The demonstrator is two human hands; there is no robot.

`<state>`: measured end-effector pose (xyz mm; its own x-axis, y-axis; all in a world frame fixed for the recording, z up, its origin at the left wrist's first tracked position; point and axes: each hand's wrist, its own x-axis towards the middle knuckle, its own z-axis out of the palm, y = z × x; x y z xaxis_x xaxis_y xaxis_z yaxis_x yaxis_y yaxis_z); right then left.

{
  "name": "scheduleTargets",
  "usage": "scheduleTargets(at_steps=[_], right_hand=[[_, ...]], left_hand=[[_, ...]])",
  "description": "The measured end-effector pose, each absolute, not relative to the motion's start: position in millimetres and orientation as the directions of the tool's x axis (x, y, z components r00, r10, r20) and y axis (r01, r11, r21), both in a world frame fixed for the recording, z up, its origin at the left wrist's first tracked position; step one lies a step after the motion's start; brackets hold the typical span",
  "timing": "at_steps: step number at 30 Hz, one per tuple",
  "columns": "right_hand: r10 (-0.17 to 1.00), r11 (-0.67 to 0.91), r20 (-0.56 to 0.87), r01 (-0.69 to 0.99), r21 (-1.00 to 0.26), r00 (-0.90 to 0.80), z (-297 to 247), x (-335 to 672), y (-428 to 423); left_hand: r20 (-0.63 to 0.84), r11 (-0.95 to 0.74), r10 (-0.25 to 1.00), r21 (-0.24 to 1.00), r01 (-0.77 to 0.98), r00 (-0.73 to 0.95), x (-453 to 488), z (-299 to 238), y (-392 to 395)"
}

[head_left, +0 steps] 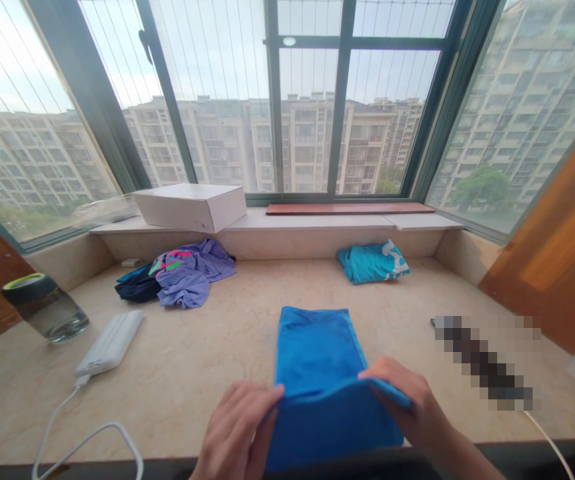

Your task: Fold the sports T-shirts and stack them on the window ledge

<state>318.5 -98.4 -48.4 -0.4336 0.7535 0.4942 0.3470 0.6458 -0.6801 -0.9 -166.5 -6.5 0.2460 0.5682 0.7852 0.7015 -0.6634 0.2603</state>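
Note:
A blue piece of folded cloth [317, 353] lies at the front of the stone ledge, its near part hanging toward the edge. My left hand [242, 427] pinches the fold at its left side, thumb and fingers closed on the fabric. At the right side, my right hand [407, 400] grips the same fold, the cloth's edge caught between thumb and fingers. The fold line runs across between both hands, slightly raised. What the garment is, I cannot make out.
A bottle [45, 307] and a white power bank [110, 343] with a cable sit left. Behind lie crumpled purple clothes [192, 270] and a folded teal garment [373, 262]. A white box [187, 205] stands on the sill. A blurred-out object [482, 360] is right.

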Motion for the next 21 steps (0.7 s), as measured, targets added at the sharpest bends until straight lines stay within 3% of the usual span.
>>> scheduleTargets(at_steps=[3, 5, 7, 10, 12, 14, 17, 21], right_hand=[[0.845, 0.526, 0.401, 0.414, -0.743, -0.354, -31.3, 299.8, -36.2], [0.891, 0.446, 0.32, 0.49, -0.749, -0.321, -32.7, 290.0, 6.7], [0.921, 0.389, 0.264, 0.629, -0.673, -0.287, -39.3, 283.9, 39.5], [0.897, 0.423, 0.347, 0.764, -0.488, -0.275, -50.3, 280.3, 58.8], [0.834, 0.542, 0.392, 0.709, -0.45, -0.389, -56.0, 279.6, 53.9], [0.755, 0.653, 0.342, 0.589, -0.476, -0.56, -60.4, 278.7, 42.3], [0.678, 0.697, 0.191, 0.537, -0.475, -0.71, -64.5, 275.4, 26.0], [0.642, 0.733, 0.154, 0.544, -0.408, -0.751, -63.4, 266.2, 11.5]], left_hand=[[0.694, -0.528, 0.697, 0.325, 0.785, 0.182, 5.1, -0.8, -96.5], [0.579, -0.418, 0.795, 0.305, 0.856, 0.182, 6.4, -6.2, -49.8], [0.485, -0.351, 0.853, 0.264, 0.899, 0.191, 6.0, -16.7, -14.7], [0.412, -0.467, 0.836, 0.187, 0.865, 0.362, 4.1, -36.9, 9.6], [0.344, -0.584, 0.789, 0.163, 0.795, 0.509, 3.2, -50.3, 12.0], [0.264, -0.633, 0.768, 0.173, 0.755, 0.584, 2.4, -61.4, 10.5], [0.204, -0.616, 0.786, 0.188, 0.765, 0.583, 0.4, -72.1, 9.5], [0.238, -0.572, 0.816, 0.198, 0.796, 0.527, -4.3, -77.4, 13.3]])
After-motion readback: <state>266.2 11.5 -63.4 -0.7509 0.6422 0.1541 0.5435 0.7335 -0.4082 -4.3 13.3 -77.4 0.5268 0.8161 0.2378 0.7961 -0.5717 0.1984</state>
